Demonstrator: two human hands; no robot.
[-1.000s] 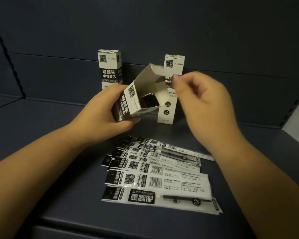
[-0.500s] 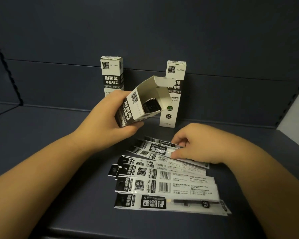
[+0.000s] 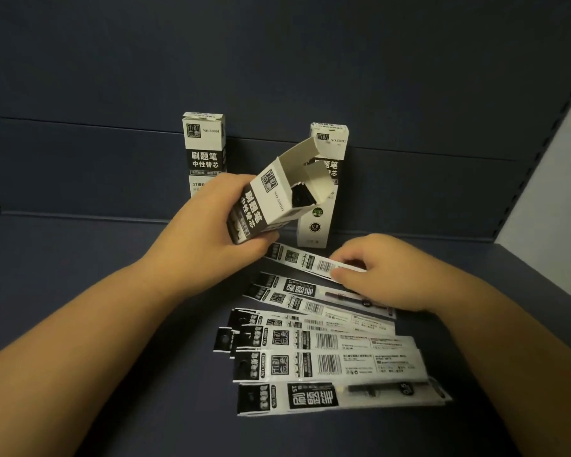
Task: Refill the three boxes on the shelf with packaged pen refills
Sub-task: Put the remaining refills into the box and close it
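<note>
two hands busy: left hand (image 3: 208, 239) gripping open box (image 3: 277, 196), right hand (image 3: 383, 272) pinching top refill pack (image 3: 307, 260)

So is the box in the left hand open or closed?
Open: the held box has its top flap raised, dark contents visible inside.

Both bare forearms reach forward from the lower corners, the hands close together near the middle.

The left hand (image 3: 208, 232) is raised, its back toward the camera, fingers and thumb curled round the lower part of a tilted open box (image 3: 277, 196). The right hand (image 3: 386, 272) is lower and knuckles-up, its thumb and fingertips pinching the near end of one refill packet (image 3: 307, 260). The right forearm runs in from the lower right, the left from the lower left.
</note>
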